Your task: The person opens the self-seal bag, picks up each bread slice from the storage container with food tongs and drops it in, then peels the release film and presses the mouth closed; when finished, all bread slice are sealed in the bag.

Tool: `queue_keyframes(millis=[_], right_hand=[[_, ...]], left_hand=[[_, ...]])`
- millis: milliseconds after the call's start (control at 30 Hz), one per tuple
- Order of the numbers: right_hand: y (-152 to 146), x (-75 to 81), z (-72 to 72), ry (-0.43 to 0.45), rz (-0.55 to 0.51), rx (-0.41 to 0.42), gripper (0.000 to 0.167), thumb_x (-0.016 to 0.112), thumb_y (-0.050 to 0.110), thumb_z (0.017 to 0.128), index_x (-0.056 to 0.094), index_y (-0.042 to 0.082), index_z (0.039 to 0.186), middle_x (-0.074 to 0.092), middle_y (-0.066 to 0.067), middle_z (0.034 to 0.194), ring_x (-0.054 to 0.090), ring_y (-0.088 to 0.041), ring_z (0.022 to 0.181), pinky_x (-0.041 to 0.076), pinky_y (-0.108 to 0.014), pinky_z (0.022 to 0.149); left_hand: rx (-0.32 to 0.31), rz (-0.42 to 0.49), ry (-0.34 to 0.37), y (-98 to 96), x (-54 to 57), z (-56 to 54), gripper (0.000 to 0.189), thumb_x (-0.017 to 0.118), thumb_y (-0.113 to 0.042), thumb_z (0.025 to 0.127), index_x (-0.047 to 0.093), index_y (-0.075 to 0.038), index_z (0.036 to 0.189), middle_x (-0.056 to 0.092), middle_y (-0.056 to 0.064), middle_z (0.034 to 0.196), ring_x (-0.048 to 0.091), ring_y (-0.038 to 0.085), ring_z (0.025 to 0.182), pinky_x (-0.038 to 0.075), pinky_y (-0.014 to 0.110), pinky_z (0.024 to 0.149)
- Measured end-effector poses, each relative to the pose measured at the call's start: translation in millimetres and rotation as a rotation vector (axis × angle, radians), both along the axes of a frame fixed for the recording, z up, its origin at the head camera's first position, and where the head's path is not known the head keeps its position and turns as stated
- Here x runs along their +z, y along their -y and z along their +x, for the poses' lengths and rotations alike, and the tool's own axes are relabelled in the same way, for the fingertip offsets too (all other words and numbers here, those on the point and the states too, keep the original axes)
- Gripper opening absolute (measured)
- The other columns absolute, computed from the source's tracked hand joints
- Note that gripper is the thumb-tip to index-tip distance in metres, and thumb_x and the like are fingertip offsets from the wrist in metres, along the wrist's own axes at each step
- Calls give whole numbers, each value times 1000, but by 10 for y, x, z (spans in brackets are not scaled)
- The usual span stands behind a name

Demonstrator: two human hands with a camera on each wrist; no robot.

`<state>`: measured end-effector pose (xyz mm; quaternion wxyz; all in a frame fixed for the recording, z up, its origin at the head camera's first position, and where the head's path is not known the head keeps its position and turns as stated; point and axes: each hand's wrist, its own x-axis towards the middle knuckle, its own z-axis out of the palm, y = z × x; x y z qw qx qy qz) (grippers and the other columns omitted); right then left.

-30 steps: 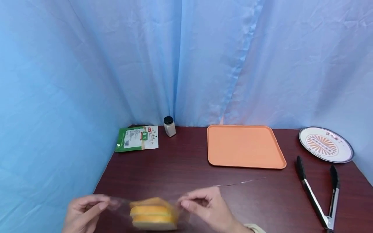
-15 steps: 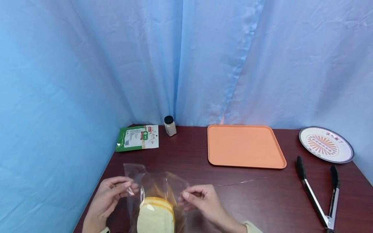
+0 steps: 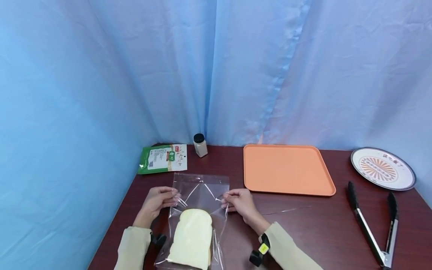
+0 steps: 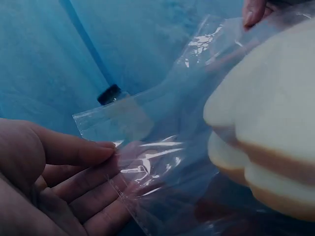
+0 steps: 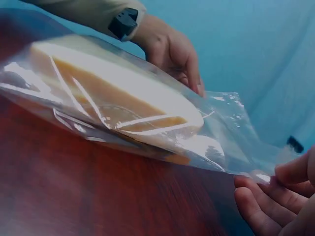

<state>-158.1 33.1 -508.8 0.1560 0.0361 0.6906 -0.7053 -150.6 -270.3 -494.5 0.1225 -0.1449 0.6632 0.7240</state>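
Note:
A clear plastic bag (image 3: pixel 216 183) with slices of bread (image 3: pixel 192 236) inside lies before me at the table's front. In the head view my left hand (image 3: pixel 158 202) pinches the bag's left edge near its top. Across from it, my right hand (image 3: pixel 240 202) pinches the right edge at about the same height. The left wrist view shows the thumb (image 4: pixel 93 152) pressing the film against the fingers, with the stacked bread (image 4: pixel 266 113) to the right. From the right wrist, the bread (image 5: pixel 118 88) appears side-on through the shiny film, its brown crust visible.
A green and white packet (image 3: pixel 162 159) and a black-capped jar (image 3: pixel 200 146) stand at the back left. Behind my right hand lies an orange tray (image 3: pixel 289 170). A thin wire-like strip (image 3: pixel 287 210), tongs (image 3: pixel 372 228) and a patterned plate (image 3: pixel 383 168) are to the right.
Both hands have moved forward with the bag, the left also to the right. The bag has swung from end-on to lying with its bread's broad face up. The view has shifted slightly.

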Motion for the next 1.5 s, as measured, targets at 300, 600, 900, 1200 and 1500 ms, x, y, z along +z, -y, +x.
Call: queue_keyframes(millis=[300,600,900,1200,1500], right_hand=[[42,-104,-329,64,125,-62,14,63,0,92,70,-10,99,75,-12,75,70,-12,56,60,-29,55],[39,-59,-490,64,183,-96,12,60,-2,91,71,-6,94,73,-11,75,69,-11,55,60,-28,56],[-7,-60,-582,95,167,-74,12,60,1,95,70,-5,98,74,-12,79,70,-12,59,61,-29,60],[13,-75,-654,95,131,-73,16,60,5,96,70,-4,105,74,-13,85,70,-11,60,61,-28,61],[45,-52,-727,60,177,-136,12,63,0,94,72,-5,100,75,-15,85,70,-10,62,60,-26,60]], left_hand=[[18,-52,75,-17,-208,-349,27,60,2,95,62,16,118,75,4,74,74,11,65,60,22,60],[-36,-33,73,-19,-206,-521,30,59,3,96,60,16,122,77,6,81,75,12,68,61,24,65],[-79,-39,99,-20,-196,-642,35,61,-3,96,58,13,127,77,3,82,76,11,71,61,23,66],[-64,-29,78,-65,-206,-785,41,63,-5,97,53,14,131,77,4,82,75,13,72,62,27,69],[-22,-45,66,-75,-222,-830,36,64,1,94,59,14,127,74,1,82,73,10,70,61,25,67]])
